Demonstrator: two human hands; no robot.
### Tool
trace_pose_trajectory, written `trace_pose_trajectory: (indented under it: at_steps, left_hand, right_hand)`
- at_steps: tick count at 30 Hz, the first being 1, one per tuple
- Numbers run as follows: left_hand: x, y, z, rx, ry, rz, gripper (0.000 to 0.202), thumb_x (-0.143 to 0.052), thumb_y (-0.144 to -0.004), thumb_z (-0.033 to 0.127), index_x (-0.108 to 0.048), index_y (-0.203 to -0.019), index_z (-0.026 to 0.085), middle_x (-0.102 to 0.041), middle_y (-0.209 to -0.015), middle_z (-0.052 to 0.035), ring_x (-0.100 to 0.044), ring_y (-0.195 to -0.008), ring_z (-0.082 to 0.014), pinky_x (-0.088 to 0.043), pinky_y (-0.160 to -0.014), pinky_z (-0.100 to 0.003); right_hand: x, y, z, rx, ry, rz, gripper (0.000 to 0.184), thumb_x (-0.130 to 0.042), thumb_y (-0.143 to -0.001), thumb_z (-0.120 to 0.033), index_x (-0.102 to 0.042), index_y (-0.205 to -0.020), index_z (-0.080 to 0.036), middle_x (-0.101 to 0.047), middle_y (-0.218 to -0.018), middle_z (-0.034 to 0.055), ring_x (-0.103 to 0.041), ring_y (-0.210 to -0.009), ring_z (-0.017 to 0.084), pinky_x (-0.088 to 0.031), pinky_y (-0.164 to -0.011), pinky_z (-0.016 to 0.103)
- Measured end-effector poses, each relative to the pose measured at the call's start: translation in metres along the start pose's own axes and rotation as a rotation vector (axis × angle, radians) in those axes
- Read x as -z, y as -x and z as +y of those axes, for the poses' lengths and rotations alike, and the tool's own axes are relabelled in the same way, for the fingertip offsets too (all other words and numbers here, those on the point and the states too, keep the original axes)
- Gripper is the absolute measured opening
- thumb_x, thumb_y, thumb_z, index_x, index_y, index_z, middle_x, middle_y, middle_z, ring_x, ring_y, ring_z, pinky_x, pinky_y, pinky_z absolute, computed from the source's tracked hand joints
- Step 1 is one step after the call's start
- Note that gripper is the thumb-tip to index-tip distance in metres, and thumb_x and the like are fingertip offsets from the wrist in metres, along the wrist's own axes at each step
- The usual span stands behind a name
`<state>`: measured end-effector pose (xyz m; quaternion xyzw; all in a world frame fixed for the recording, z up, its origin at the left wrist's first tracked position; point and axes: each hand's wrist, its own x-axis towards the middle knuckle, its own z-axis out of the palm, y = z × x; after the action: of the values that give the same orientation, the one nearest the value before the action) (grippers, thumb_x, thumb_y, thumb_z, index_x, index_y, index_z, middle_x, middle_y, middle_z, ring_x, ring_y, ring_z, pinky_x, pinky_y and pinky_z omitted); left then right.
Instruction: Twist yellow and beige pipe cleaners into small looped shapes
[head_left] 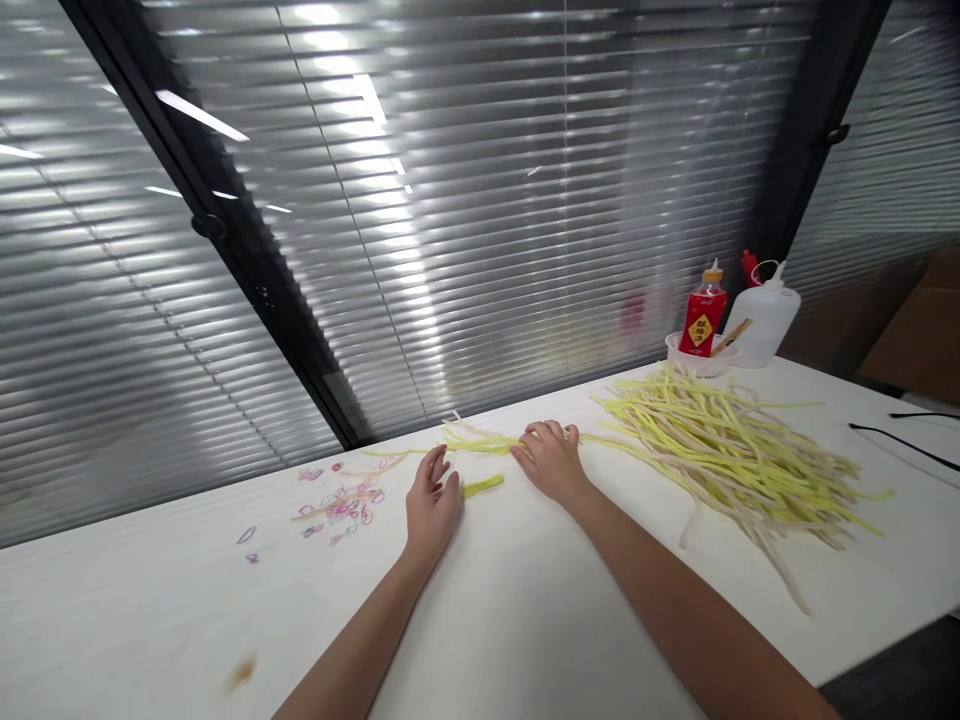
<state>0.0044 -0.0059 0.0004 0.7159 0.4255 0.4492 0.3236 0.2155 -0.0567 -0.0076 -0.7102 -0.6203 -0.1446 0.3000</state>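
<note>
Thin yellow and beige strips (480, 443) lie in a loose line across the white table, made of a soft-looking material I cannot identify. My right hand (553, 462) rests over them, its fingers bent down around the strips. My left hand (433, 508) is at the line's left part, fingers curved and the thumb held apart, with no clear hold on anything. A short, thicker yellow-green piece (484, 486) lies beside my left thumb. Further right spreads a big pile of the same yellow and beige strips (720, 450), with a few strands trailing toward my right hand.
Small pink, purple and green rubber bands (345, 508) are scattered at the left. A red-labelled bottle (703, 318) stands in a shallow bowl (679, 358) beside a white squeeze bottle (761, 322). Black cables (900, 442) lie at the right edge. Window blinds (480, 200) rise behind the table.
</note>
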Motion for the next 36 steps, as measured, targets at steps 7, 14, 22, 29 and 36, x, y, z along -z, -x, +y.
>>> trace_pose_trajectory:
  at_steps: [7,14,22,29,36]
  left_hand:
    - [0.000,-0.004,-0.012,0.015,0.141,0.084,0.041,-0.049,-0.085,0.030,-0.039,-0.125,0.029,-0.046,-0.138,-0.0073,-0.056,-0.115,-0.0215,-0.049,-0.091,-0.034]
    - [0.000,0.003,0.007,-0.076,0.209,-0.058,0.045,-0.053,-0.084,0.032,-0.040,-0.127,0.026,-0.046,-0.138,-0.0107,-0.054,-0.116,-0.0248,-0.047,-0.093,-0.037]
    - [0.002,0.010,0.017,-0.183,0.222,-0.252,0.047,-0.057,-0.083,0.026,-0.042,-0.128,0.025,-0.050,-0.133,-0.0104,-0.055,-0.115,-0.0262,-0.042,-0.097,-0.041]
    - [0.002,0.011,0.018,-0.262,0.112,-0.347,0.050,-0.056,-0.083,0.022,-0.041,-0.131,0.023,-0.058,-0.126,-0.0105,-0.055,-0.115,-0.0264,-0.040,-0.098,-0.042]
    - [-0.001,0.012,0.016,-0.305,0.044,-0.322,0.051,-0.055,-0.083,0.021,-0.039,-0.131,0.024,-0.056,-0.126,-0.0102,-0.059,-0.109,-0.0232,-0.045,-0.091,-0.038]
  right_hand:
    - [0.003,-0.003,0.000,-0.120,-0.167,0.115,0.026,-0.041,-0.092,-0.039,-0.056,-0.101,-0.019,-0.064,-0.099,0.0066,-0.050,-0.091,0.020,-0.019,-0.090,0.039]
    - [0.008,-0.003,-0.007,-0.071,-0.325,0.106,0.022,-0.044,-0.091,-0.033,-0.062,-0.094,-0.021,-0.068,-0.091,0.0040,-0.055,-0.091,0.019,-0.020,-0.090,0.038]
    - [-0.001,0.002,-0.047,-0.063,-0.809,0.041,0.016,-0.054,-0.086,-0.033,-0.066,-0.092,-0.023,-0.070,-0.087,0.0021,-0.061,-0.078,0.017,-0.038,-0.082,0.035]
    - [0.000,0.002,-0.049,-0.097,-1.081,0.010,0.017,-0.054,-0.084,-0.032,-0.066,-0.090,-0.022,-0.067,-0.094,0.0040,-0.059,-0.077,0.016,-0.047,-0.070,0.029]
    - [0.003,0.002,-0.049,-0.096,-1.048,0.014,0.015,-0.053,-0.086,-0.032,-0.063,-0.086,-0.022,-0.066,-0.085,0.0015,-0.060,-0.079,0.015,-0.045,-0.065,0.025]
